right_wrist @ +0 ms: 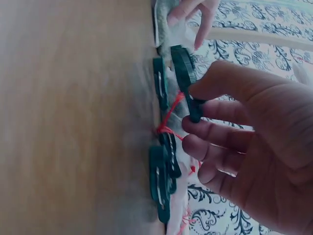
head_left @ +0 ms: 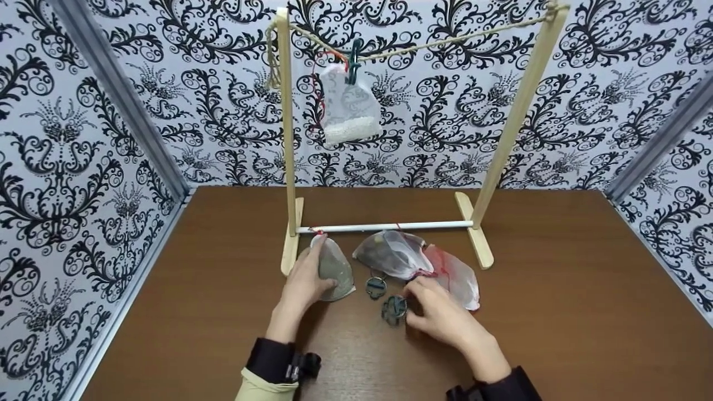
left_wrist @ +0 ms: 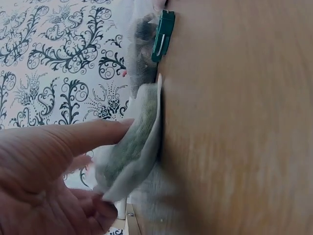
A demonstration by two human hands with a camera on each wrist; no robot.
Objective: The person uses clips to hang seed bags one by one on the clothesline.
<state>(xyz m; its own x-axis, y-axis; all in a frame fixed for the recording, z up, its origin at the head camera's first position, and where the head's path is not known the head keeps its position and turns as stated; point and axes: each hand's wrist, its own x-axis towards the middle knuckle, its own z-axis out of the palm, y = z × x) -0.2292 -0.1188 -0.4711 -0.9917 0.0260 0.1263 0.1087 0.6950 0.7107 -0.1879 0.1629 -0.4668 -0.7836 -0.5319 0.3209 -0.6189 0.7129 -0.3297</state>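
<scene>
My left hand (head_left: 301, 278) grips a grey-green filled mesh bag (head_left: 336, 272), thumb on its near side and fingers at its far end; the bag lies low against the table in the left wrist view. Between thumb and fingertips my right hand (head_left: 443, 314) pinches a dark green clothespin (right_wrist: 183, 68), held up off the table in the right wrist view. Another green clothespin (head_left: 376, 287) lies between the hands, and more clothespins (right_wrist: 160, 178) lie below the right fingers. Just beyond that hand are a dark-filled white mesh bag (head_left: 392, 253) and a reddish mesh bag (head_left: 459, 278), with red drawstrings.
A wooden stand (head_left: 286, 128) with a white crossbar (head_left: 384, 227) rises at the back of the brown table (head_left: 562, 289). From its rope (head_left: 457, 40), a green clothespin (head_left: 353, 61) holds a white mesh bag (head_left: 351, 103). Patterned walls (head_left: 61, 167) enclose the table.
</scene>
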